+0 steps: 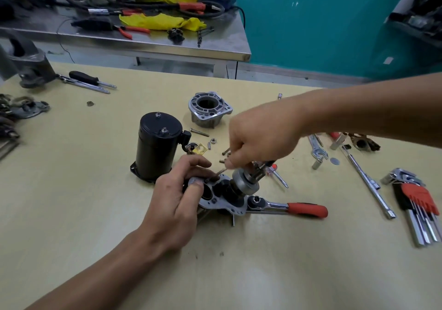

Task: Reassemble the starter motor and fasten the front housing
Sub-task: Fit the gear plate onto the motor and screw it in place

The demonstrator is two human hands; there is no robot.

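On the wooden table [71, 214] the left hand [174, 204] grips a silver plate assembly [222, 199] of the starter motor, with the thumb pressed on its top face and the fingers curled around its far edge. A round pinion gear [245, 181] stands up from this plate. The right hand [260, 135] comes from above and pinches a thin bolt [221, 171] between its fingertips, the tip of the bolt pointing at the plate near the left fingers. The black motor body [156, 147] stands upright just behind the left hand. The silver front housing [209, 108] rests further back, apart from both hands. A ratchet wrench [287, 208] with red handle lies just beside the plate on the right, and a set of hex keys [416, 204] lies well apart at the right edge.
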